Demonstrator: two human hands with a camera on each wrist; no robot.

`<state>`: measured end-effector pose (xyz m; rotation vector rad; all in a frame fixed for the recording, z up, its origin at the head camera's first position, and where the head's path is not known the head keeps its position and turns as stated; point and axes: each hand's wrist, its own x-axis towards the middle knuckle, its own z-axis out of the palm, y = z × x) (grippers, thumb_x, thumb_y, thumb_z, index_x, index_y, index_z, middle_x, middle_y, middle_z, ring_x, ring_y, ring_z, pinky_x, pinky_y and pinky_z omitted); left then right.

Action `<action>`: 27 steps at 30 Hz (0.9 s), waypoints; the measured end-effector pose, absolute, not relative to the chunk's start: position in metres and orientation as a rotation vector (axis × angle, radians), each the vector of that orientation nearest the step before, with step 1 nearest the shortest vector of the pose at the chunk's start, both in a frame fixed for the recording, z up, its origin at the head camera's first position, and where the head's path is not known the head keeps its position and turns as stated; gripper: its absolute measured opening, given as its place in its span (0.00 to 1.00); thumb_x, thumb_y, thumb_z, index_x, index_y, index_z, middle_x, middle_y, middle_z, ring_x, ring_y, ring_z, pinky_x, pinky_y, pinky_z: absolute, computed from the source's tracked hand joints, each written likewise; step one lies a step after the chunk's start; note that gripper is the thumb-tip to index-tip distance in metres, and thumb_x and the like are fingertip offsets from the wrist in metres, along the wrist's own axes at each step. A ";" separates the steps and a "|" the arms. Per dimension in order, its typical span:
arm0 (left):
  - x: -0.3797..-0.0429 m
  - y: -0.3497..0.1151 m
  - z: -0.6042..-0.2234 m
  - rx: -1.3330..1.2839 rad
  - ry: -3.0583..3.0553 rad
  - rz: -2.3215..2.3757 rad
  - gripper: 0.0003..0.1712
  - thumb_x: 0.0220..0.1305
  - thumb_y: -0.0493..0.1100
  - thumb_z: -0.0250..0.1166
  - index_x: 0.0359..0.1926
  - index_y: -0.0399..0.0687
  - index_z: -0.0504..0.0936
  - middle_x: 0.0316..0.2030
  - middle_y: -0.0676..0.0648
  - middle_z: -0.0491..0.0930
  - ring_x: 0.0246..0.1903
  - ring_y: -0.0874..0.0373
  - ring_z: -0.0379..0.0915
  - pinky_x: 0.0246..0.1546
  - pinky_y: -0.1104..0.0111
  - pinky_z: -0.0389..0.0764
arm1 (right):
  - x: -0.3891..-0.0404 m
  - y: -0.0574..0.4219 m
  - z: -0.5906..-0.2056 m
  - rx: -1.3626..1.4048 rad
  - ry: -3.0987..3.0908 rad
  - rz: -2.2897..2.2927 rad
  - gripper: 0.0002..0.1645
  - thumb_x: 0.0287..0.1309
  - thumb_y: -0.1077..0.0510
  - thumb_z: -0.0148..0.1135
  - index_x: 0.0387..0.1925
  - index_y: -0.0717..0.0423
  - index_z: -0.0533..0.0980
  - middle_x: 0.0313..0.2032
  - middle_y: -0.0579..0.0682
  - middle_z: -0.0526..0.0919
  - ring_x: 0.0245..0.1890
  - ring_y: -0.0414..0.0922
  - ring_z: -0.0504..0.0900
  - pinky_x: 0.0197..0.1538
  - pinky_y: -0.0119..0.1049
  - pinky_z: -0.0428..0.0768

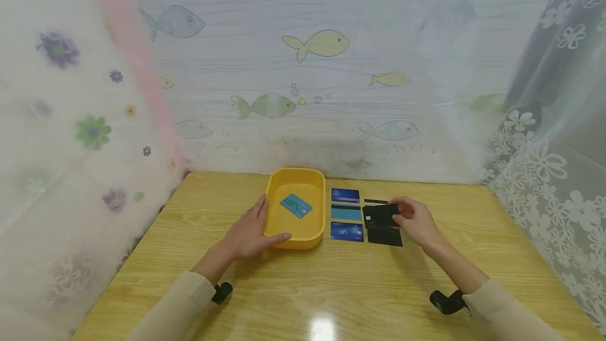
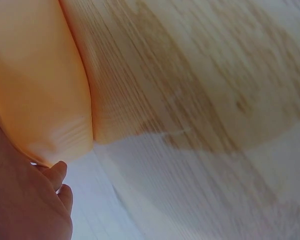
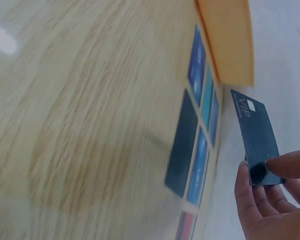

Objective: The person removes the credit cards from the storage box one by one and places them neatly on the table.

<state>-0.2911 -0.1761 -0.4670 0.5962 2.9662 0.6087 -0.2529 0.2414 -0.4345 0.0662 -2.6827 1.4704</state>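
My right hand [image 1: 417, 221] pinches a black card marked VIP [image 3: 255, 130] between thumb and fingers, raised above the cards on the table. A plain black card [image 1: 385, 236] lies just below it in the head view. To the left are a dark blue card [image 1: 345, 194], a light blue striped card [image 1: 346, 212] and a blue VIP card [image 1: 347, 232] in a column. My left hand [image 1: 248, 231] rests against the yellow tray [image 1: 284, 244], fingers along its left side and thumb over the near rim. Inside the tray lies a teal card [image 1: 296, 206].
Behind the held card, a card with a pale stripe [image 1: 376, 202] is partly covered. A reddish card [image 3: 186, 225] shows at the bottom of the right wrist view. A fish-print curtain [image 1: 303, 136] hangs at the back edge of the wooden table [image 1: 284, 288].
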 end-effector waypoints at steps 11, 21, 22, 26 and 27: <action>-0.290 -0.176 -0.465 0.592 2.959 0.607 0.75 0.54 0.89 0.49 0.82 0.38 0.40 0.82 0.40 0.36 0.78 0.38 0.45 0.73 0.44 0.59 | -0.240 0.276 -0.444 -0.002 -2.740 1.389 0.24 0.69 0.70 0.57 0.64 0.68 0.71 0.54 0.70 0.74 0.51 0.62 0.79 0.43 0.45 0.83; -0.289 -0.175 -0.465 0.591 2.948 0.605 0.75 0.54 0.89 0.49 0.82 0.39 0.38 0.82 0.40 0.36 0.79 0.39 0.43 0.74 0.45 0.57 | -0.231 0.299 -0.453 -0.078 -2.768 1.365 0.25 0.69 0.70 0.55 0.66 0.71 0.69 0.55 0.72 0.71 0.56 0.69 0.75 0.43 0.42 0.83; -0.289 -0.175 -0.465 0.591 2.949 0.607 0.75 0.54 0.89 0.49 0.82 0.39 0.38 0.82 0.40 0.36 0.79 0.39 0.43 0.74 0.45 0.57 | -0.230 0.301 -0.453 -0.090 -2.770 1.368 0.25 0.69 0.70 0.55 0.66 0.71 0.69 0.55 0.72 0.72 0.55 0.68 0.76 0.42 0.42 0.83; -0.289 -0.175 -0.465 0.588 2.955 0.603 0.75 0.54 0.89 0.49 0.82 0.39 0.38 0.82 0.40 0.36 0.79 0.39 0.43 0.74 0.45 0.57 | -0.228 0.309 -0.456 -0.121 -2.779 1.364 0.25 0.69 0.71 0.55 0.65 0.71 0.69 0.52 0.72 0.75 0.49 0.62 0.80 0.39 0.38 0.82; -0.289 -0.175 -0.465 0.587 2.957 0.602 0.75 0.54 0.89 0.49 0.82 0.39 0.38 0.82 0.40 0.36 0.79 0.39 0.43 0.74 0.45 0.57 | -0.227 0.311 -0.457 -0.125 -2.779 1.378 0.25 0.69 0.71 0.54 0.65 0.72 0.68 0.50 0.72 0.76 0.47 0.60 0.81 0.37 0.38 0.82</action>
